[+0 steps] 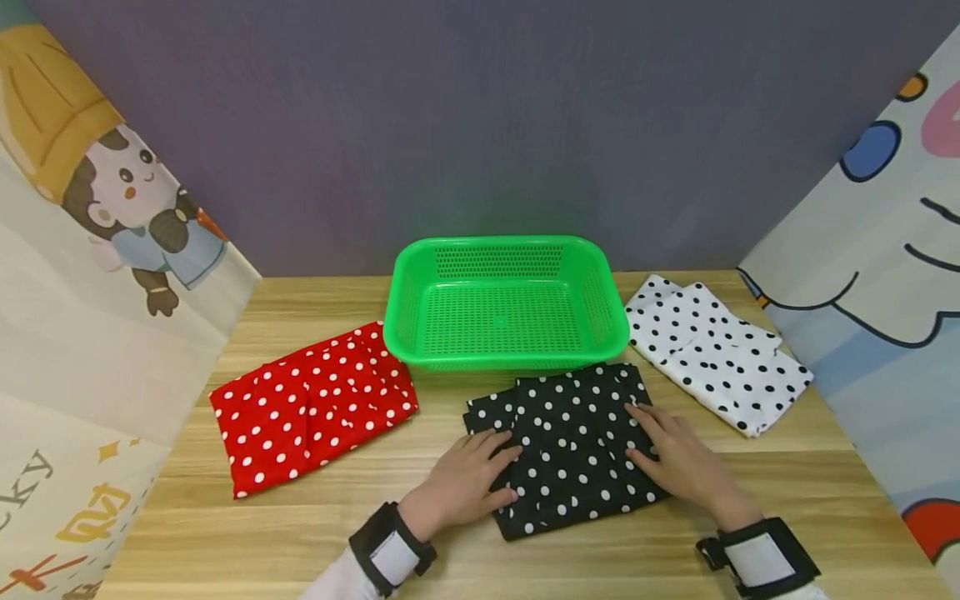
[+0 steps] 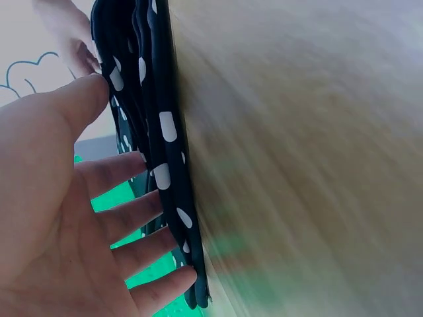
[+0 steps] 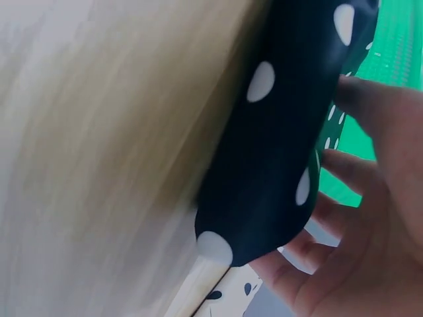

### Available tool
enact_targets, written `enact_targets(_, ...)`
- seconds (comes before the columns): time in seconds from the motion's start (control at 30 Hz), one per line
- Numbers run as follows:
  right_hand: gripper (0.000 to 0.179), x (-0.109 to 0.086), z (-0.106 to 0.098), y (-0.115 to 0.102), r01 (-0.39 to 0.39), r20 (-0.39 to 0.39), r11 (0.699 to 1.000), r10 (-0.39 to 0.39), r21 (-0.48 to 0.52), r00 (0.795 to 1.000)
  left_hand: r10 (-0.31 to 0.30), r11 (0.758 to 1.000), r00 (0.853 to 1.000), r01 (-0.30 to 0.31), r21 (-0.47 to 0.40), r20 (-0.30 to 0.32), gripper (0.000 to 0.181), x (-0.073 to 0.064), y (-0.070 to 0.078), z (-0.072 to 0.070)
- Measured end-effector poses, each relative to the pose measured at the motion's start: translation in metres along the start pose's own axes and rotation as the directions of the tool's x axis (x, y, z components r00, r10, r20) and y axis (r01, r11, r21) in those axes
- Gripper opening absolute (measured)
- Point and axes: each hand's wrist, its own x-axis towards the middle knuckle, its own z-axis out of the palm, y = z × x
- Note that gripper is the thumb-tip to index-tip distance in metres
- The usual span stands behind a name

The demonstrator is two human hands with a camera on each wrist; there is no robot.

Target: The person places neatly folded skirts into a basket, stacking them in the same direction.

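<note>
A folded black cloth with white dots (image 1: 570, 454) lies on the table in front of me. On its left side rests my left hand (image 1: 468, 479), fingers spread and fairly straight, fingertips touching the fabric. My right hand (image 1: 682, 458) lies over the right edge with its fingers extended onto the cloth. From the left wrist view, the layered folds of the black cloth (image 2: 158, 152) show beside the fingertips. In the right wrist view the rounded folded edge of the cloth (image 3: 264, 145) sits alongside the thumb and fingers.
Behind the black cloth stands a green plastic basket (image 1: 408, 333) with nothing in it. A folded red cloth with white dots (image 1: 315, 408) lies to the left, and a folded white cloth with black dots (image 1: 720, 354) to the right. A dark wall (image 1: 495, 125) borders the table's back.
</note>
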Motion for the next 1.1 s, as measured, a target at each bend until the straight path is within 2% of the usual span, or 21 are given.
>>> enact_targets(0.3, 0.065, 0.000, 0.006, -0.014, 0.022, 0.001, 1.000, -0.022, 0.013, 1.000, -0.039, 0.999, 0.999, 0.038, -0.029, -0.036, 0.055, -0.013, -0.011, 0.000)
enact_targets(0.57, 0.064, 0.001, 0.009, -0.027, 0.061, -0.032, 0.998, -0.060, 0.020, 0.998, -0.098, 0.994, 0.994, 0.095, -0.058, -0.045, 0.056, -0.023, -0.020, -0.001)
enact_targets(1.1, 0.061, 0.010, 0.018, -0.049, 0.026, -0.054, 0.997, -0.022, 0.071, 0.998, -0.203, 0.971, 0.976, 0.190, -0.144, -0.078, 0.059, -0.044, -0.038, -0.004)
